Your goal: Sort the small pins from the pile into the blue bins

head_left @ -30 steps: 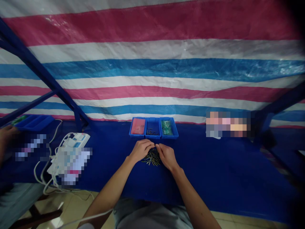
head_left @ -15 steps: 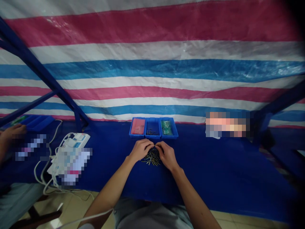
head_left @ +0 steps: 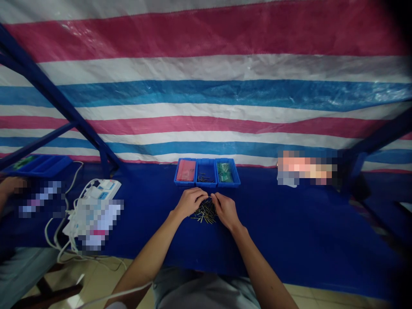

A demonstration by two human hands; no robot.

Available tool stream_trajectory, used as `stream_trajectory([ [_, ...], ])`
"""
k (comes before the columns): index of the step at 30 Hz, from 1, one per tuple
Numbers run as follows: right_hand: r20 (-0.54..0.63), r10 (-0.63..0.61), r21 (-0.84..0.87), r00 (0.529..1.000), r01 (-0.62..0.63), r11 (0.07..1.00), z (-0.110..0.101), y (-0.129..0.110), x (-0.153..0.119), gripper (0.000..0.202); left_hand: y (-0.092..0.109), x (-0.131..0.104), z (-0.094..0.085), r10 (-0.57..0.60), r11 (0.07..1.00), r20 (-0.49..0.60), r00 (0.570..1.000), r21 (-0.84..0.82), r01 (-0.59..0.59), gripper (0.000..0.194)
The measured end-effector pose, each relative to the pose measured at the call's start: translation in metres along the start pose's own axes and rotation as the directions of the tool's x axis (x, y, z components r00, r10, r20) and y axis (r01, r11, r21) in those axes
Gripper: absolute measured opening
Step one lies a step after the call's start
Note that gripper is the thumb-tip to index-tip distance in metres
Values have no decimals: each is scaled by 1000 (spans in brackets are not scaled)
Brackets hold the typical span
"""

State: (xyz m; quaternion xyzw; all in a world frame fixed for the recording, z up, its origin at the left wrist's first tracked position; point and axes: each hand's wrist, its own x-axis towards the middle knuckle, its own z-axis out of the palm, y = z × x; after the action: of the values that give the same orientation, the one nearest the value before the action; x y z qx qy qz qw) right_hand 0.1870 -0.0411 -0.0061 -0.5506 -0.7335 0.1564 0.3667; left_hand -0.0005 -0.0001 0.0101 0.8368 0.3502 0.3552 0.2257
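A pile of thin metallic pieces (head_left: 206, 213) lies on the blue table between my hands. My left hand (head_left: 192, 201) is closed in a pinch at the pile's upper left. Facing it, my right hand (head_left: 224, 207) is pinched at the upper right. A small thin piece (head_left: 209, 197) spans the short gap between the fingertips, held at both ends. Just beyond my hands stand three joined blue bins: the left one holds a pink packet (head_left: 186, 170), the middle bin (head_left: 206, 165) a few dark thin pieces, the right one green packets (head_left: 225, 172).
On the left of the blue table (head_left: 273, 240) are a white power strip (head_left: 111, 187), tangled white cables (head_left: 69, 253) and blurred papers. Another person's hand (head_left: 13, 185) is at the far left by a blue tray (head_left: 53, 165). A striped sheet (head_left: 206, 96) hangs behind.
My right fingertips have shifted slightly right, widening the gap to my left ones. The other person's hand has moved left and down, off the blue tray.
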Motion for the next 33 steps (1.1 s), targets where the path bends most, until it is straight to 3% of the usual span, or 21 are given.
stream_trajectory([
  [6,-11,25,149,1000,-23,989,-2,0,-1,25,-2,-1,1,-22,1000,-11,1000,13,22,22],
  [11,-44,-17,213,999,26,977,-1,-1,0,20,-3,-1,1,-28,1000,-17,999,10,28,22],
  [33,-23,-18,90,1000,20,996,-3,-4,0,32,-2,0,0,-19,1000,-29,999,-12,19,24],
])
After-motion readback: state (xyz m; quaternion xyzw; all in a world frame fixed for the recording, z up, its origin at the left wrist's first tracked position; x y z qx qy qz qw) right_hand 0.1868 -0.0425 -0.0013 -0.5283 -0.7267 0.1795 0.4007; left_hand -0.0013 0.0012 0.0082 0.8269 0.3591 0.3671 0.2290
